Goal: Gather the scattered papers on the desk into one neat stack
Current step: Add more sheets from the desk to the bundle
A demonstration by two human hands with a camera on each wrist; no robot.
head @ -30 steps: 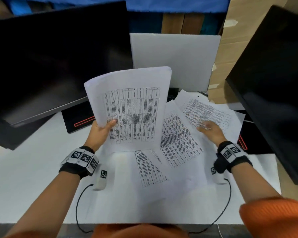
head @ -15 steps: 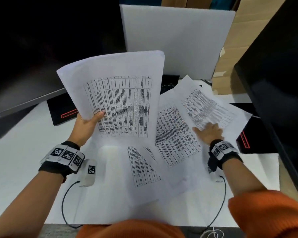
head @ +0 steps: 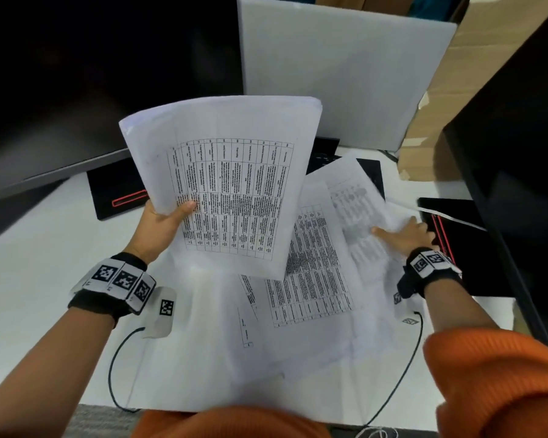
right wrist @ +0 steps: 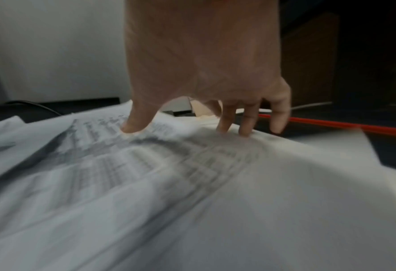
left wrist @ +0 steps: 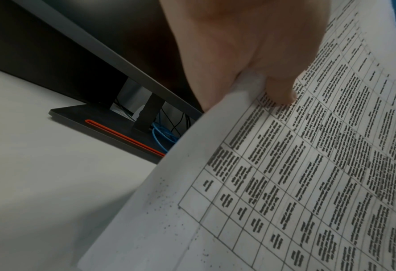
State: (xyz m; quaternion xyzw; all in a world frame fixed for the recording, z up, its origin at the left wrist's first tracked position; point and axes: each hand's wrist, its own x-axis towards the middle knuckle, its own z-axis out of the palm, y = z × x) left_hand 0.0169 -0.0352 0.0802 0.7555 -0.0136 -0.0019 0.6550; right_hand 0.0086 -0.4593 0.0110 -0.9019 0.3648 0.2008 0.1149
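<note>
White desk (head: 29, 295): left hand (head: 159, 226) pinches sheaf (head: 228, 184) long-axis upright; right hand (head: 405, 232) fingers spread, pressing blurred sheet (head: 358, 203).

- White desk (head: 29, 289), lit evenly from above.
- Dark monitor (head: 76, 90) at left on black base with red stripe (head: 121, 197).
- Second dark monitor (head: 525, 153) at right.
- White board (head: 336, 74) behind, cardboard (head: 437, 105) beside it.
</note>
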